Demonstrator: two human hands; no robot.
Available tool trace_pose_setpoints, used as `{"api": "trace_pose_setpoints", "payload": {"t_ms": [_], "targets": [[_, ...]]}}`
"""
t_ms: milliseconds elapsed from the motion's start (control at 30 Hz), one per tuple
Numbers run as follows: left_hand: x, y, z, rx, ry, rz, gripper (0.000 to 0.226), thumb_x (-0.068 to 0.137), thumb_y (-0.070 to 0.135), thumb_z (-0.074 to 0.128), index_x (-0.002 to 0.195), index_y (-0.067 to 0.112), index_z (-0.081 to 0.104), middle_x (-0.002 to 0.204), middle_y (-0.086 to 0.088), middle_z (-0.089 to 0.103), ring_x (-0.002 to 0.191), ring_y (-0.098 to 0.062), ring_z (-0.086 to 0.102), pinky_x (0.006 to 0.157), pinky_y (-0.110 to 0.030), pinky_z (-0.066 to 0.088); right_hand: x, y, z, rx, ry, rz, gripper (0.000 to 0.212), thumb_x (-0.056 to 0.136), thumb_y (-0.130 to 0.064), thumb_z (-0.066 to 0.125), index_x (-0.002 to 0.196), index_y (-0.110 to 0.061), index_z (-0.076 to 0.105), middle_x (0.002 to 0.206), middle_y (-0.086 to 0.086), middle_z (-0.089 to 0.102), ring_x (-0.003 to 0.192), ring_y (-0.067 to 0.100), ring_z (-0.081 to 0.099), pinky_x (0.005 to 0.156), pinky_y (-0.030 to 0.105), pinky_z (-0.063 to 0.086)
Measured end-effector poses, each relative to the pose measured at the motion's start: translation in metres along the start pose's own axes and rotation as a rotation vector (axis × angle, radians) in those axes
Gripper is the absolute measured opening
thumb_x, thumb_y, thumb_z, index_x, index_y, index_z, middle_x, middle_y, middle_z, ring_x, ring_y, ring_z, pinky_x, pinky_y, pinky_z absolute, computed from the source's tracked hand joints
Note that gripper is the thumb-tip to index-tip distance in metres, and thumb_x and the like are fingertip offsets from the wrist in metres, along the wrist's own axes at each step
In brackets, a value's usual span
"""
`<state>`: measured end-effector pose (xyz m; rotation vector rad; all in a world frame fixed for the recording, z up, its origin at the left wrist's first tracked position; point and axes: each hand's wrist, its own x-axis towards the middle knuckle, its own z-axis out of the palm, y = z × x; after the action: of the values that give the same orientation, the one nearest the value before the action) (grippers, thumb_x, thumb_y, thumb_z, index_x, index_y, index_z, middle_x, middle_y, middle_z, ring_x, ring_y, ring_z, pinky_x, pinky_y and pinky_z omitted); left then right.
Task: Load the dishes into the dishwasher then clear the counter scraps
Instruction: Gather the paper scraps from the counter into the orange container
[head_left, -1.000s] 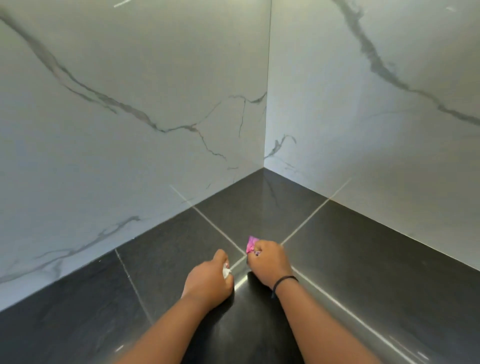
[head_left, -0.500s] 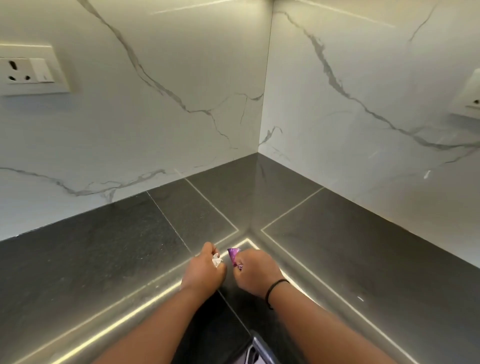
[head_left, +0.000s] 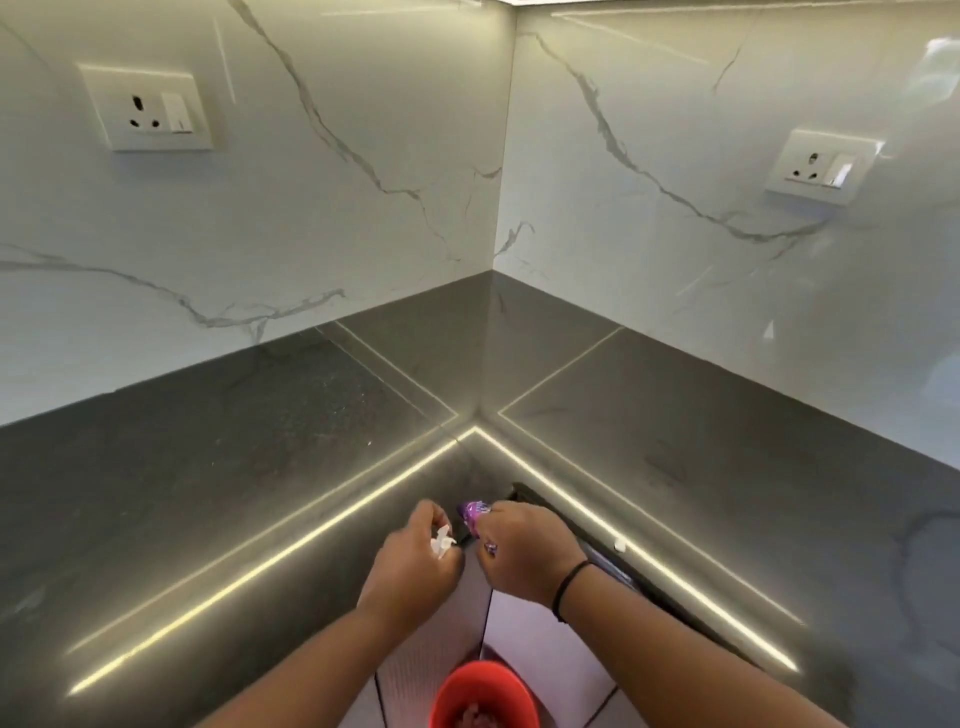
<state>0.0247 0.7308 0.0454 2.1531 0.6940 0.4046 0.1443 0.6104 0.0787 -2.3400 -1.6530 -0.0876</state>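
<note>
My left hand (head_left: 415, 564) has its fingers curled round a small white crumpled scrap (head_left: 441, 540). My right hand (head_left: 524, 553), with a black band at the wrist, grips a purple wrapper (head_left: 474, 512) that sticks out past the knuckles. Both hands hover side by side at the inner front corner of the dark grey counter (head_left: 234, 467). Below them, at the bottom edge of the view, stands a red bin (head_left: 485, 693) with something pale inside.
White marble-look walls meet in a corner behind the counter. A socket (head_left: 148, 109) sits on the left wall and another socket (head_left: 826, 166) on the right wall. A tiny white speck (head_left: 619, 544) lies on the counter near my right wrist. White cabinet fronts (head_left: 540, 639) show below.
Both hands have drawn back from the counter corner toward its front edge, still holding the scraps. The view has pulled back, bringing the sockets, cabinet fronts and red bin into sight.
</note>
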Motion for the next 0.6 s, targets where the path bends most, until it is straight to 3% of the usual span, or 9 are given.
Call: {"api": "trace_pose_setpoints", "payload": {"t_ms": [100,167,233,333,367,433,533,600], "targets": [[-0.054,-0.021,0.024,0.050,-0.144,0.003,0.010,0.072,0.038,0.052,0.076,0.034,0.043,0.062,0.007,0.055,0.065,-0.011,0.061,0.053,-0.025,0.038,-0.033,-0.017,0.020,0.031,-0.031,-0.014,0.008,0.072,-0.018,0.063,0.066,-0.013,0.060,0.065,0.002,0.060,0.053,0.019,0.055,0.047,0.021,0.033],[-0.081,-0.042,0.044,0.121,-0.253,-0.023,0.013,0.072,0.046,0.047,0.080,0.034,0.048,0.073,0.006,0.061,0.081,-0.018,0.064,0.061,-0.024,0.039,-0.057,-0.018,0.040,0.082,-0.100,0.011,0.007,0.070,-0.016,0.063,0.065,-0.014,0.060,0.063,0.002,0.059,0.052,0.020,0.055,0.048,0.020,0.031],[-0.102,-0.067,0.066,0.145,-0.318,-0.118,0.020,0.074,0.046,0.049,0.090,0.035,0.056,0.089,0.003,0.069,0.087,-0.016,0.065,0.066,-0.023,0.043,-0.080,-0.013,0.062,0.052,-0.185,0.043,0.010,0.076,-0.021,0.056,0.074,-0.015,0.065,0.071,0.003,0.063,0.061,0.022,0.059,0.052,0.024,0.035],[-0.118,-0.099,0.102,0.112,-0.336,-0.334,0.004,0.074,0.038,0.052,0.073,0.036,0.055,0.084,0.003,0.069,0.083,-0.013,0.063,0.069,-0.025,0.047,-0.109,0.001,0.099,0.135,-0.169,0.082,0.015,0.067,-0.029,0.056,0.062,-0.021,0.068,0.058,-0.007,0.062,0.050,0.012,0.056,0.045,0.021,0.041],[-0.121,-0.111,0.119,0.106,-0.333,-0.406,0.008,0.075,0.036,0.053,0.068,0.033,0.053,0.080,0.003,0.067,0.079,-0.013,0.062,0.071,-0.027,0.048,-0.119,0.008,0.117,0.168,-0.172,0.107,0.014,0.066,-0.029,0.059,0.060,-0.022,0.069,0.056,-0.007,0.062,0.048,0.011,0.056,0.044,0.020,0.043],[-0.120,-0.134,0.146,0.128,-0.331,-0.533,0.015,0.078,0.034,0.054,0.066,0.025,0.051,0.073,0.002,0.062,0.074,-0.014,0.060,0.067,-0.026,0.046,-0.136,0.022,0.151,0.192,-0.206,0.145,0.008,0.062,-0.026,0.070,0.069,-0.023,0.072,0.064,-0.005,0.067,0.054,0.016,0.063,0.044,0.019,0.046],[-0.115,-0.174,0.194,0.119,-0.325,-0.650,0.018,0.080,0.029,0.057,0.067,0.019,0.051,0.070,0.001,0.061,0.074,-0.022,0.063,0.062,-0.025,0.043,-0.162,0.046,0.217,0.274,-0.349,0.308,0.032,0.078,-0.026,0.061,0.109,-0.028,0.068,0.102,0.003,0.070,0.090,0.028,0.066,0.069,0.027,0.052],[-0.108,-0.193,0.221,0.031,-0.281,-0.725,0.018,0.073,0.031,0.057,0.062,0.018,0.051,0.061,-0.003,0.057,0.063,-0.022,0.058,0.055,-0.027,0.039,-0.171,0.057,0.255,0.354,-0.330,0.399,0.036,0.083,-0.024,0.058,0.118,-0.026,0.066,0.110,0.005,0.069,0.100,0.029,0.062,0.079,0.030,0.050]]}}
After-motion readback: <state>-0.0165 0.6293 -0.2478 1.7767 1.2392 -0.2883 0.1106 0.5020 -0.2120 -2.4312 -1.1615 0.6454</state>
